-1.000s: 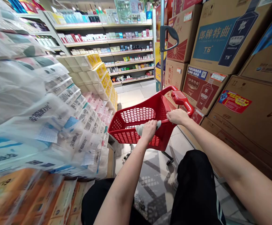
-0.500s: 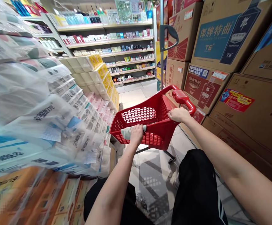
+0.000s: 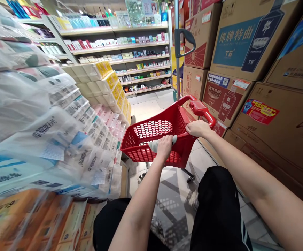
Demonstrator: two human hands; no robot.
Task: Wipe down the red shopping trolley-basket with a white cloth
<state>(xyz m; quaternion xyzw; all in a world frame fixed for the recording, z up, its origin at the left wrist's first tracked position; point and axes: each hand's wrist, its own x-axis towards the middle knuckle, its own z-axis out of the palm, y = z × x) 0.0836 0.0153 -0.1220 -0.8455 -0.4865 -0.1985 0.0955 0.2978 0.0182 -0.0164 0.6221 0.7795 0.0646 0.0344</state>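
Observation:
A red plastic shopping cart with a perforated basket stands before me on the tiled floor. My left hand is closed over a pale green cloth, pressing it around the basket's near rim. Gripping that same rim farther right, close to the handle, is my right hand, its fingers wrapped over the edge. The basket's mesh side shows below the cloth. No goods are visible inside the basket.
Stacked tissue packs rise close on my left. Cardboard cartons are piled on the right, beside a metal pole with a dark grip. Shelves of small boxed goods stand at the back.
My left hand has slid the cloth rightward along the rim, toward my right hand. The right hand keeps its hold. The whole view has shifted slightly.

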